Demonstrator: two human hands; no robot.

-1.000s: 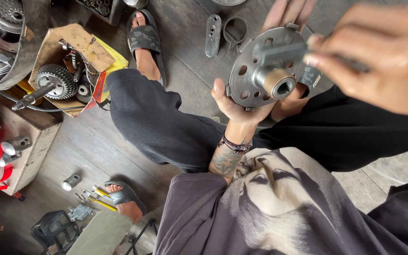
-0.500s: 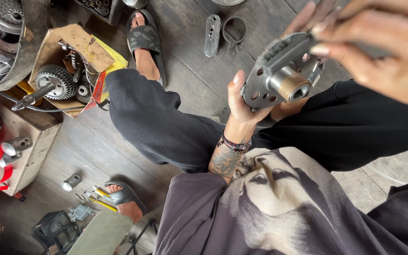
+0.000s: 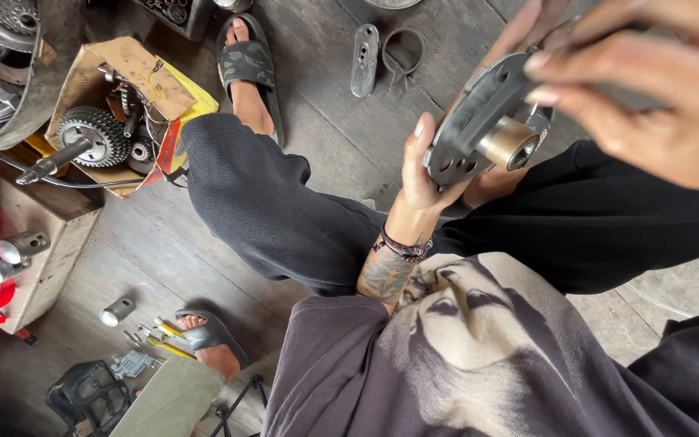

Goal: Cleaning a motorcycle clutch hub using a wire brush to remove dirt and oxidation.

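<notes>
**A:** What does the left hand point(image 3: 424, 174) have?

**B:** A round grey metal disc part point(image 3: 479, 121) with holes in its face and a brass-coloured hub point(image 3: 508, 143) sticking out of the middle. The hand's grip is closed on the part's lower edge, thumb up along the rim, holding it up tilted above the person's lap, over the black trousers point(image 3: 285, 210).

**A:** And the right hand point(image 3: 649, 89)?

**B:** It is close to the camera and blurred. Its fingers curl over the part's upper edge, with something dark pinched in them; what that is cannot be told.

**A:** What lies around?

**B:** On the wooden floor point(image 3: 333, 105), just beyond the part, a flat metal bracket point(image 3: 363, 58) beside a ring clamp point(image 3: 402, 50). To the left, an open cardboard box point(image 3: 115, 89) holds a toothed gear point(image 3: 95, 133). A sandalled foot point(image 3: 246, 69) rests near the box.
</notes>
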